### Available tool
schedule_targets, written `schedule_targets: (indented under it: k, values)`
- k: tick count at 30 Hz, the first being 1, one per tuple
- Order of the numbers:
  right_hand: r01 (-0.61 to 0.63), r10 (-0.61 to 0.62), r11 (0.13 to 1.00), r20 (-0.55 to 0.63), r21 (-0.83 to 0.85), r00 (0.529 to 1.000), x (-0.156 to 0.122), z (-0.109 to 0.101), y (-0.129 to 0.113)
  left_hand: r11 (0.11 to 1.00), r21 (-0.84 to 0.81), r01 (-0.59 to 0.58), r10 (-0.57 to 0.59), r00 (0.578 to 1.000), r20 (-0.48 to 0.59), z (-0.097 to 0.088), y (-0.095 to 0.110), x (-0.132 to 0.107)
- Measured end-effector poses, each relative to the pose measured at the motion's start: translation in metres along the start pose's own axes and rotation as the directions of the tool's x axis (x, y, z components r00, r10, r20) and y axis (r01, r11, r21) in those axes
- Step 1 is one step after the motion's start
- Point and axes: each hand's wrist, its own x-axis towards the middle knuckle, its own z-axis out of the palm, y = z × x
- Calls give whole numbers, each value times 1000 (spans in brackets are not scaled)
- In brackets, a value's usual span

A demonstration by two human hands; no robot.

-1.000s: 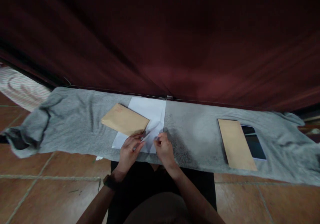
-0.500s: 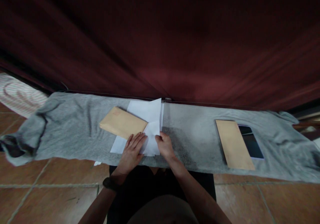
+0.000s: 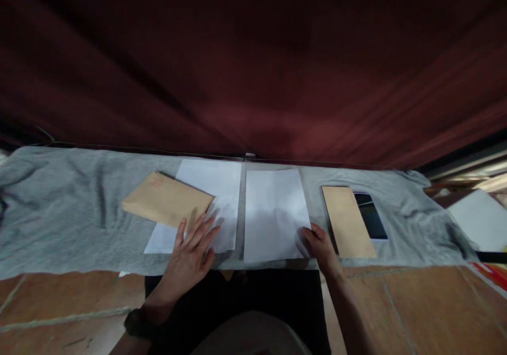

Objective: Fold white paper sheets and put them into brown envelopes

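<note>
A white sheet of paper [image 3: 273, 207] lies before me, and my right hand [image 3: 320, 244] pinches its right edge between thumb and fingers. To the left, my left hand [image 3: 192, 254] is spread with its fingertips over more white paper [image 3: 225, 212] and close to the corner of a brown envelope [image 3: 168, 199]. That envelope rests askew on top of the left paper and covers part of it. Whether the left fingertips press on the paper or hover just above it, I cannot tell.
Grey cloth [image 3: 87, 228] covers the long narrow surface. On the right, a second brown envelope [image 3: 348, 220] partly overlaps a dark phone [image 3: 371, 216]. A dark red curtain [image 3: 253, 80] hangs behind. Farther right is a white flat object [image 3: 479, 217]; tiled floor [image 3: 428, 302] shows in front.
My right hand has moved right, drawing one sheet off the left papers onto the bare cloth. My left hand has lifted slightly and spread its fingers. The view has shifted right.
</note>
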Motion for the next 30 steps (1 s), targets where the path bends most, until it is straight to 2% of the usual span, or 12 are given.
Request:
schedule_targets:
  k: [3, 6, 9, 12, 15, 18, 23, 26, 28, 30]
  values:
    - [3, -4, 1000, -35, -26, 999, -1, -6, 5, 993, -116, -3, -1, 999, -36, 10, 21, 15]
    - [49, -52, 997, -40, -67, 998, -4, 2, 8, 973, -231, 4, -10, 1000, -22, 31, 49, 41]
    - [100, -105, 990, -48, -97, 993, -6, 12, 9, 968, -249, -5, 14, 999, 36, 54, 74, 74]
    - [113, -118, 989, -47, -98, 992, -7, 16, 11, 977, -211, -38, 56, 995, 80, 75, 89, 107]
    - [133, -147, 979, -82, -157, 986, -5, 12, 15, 988, -149, -42, 58, 993, 106, 94, 94, 133]
    - [143, -190, 937, -122, -319, 974, -4, 3, 20, 996, -89, -31, 42, 991, 126, 109, 94, 151]
    - [177, -299, 768, -100, -615, 949, -9, -4, 19, 999, -39, 20, -15, 993, 119, 123, 92, 168]
    - [274, -451, 678, -91, -682, 888, -3, 4, 7, 999, -9, 46, -44, 990, 131, 127, 92, 178]
    - [391, -546, 658, -50, -643, 836, 10, 18, -3, 999, 18, 45, -47, 987, 152, 128, 91, 186]
    - [502, -596, 637, 39, -584, 802, 29, 38, -14, 999, 32, 34, -39, 985, 170, 130, 89, 194]
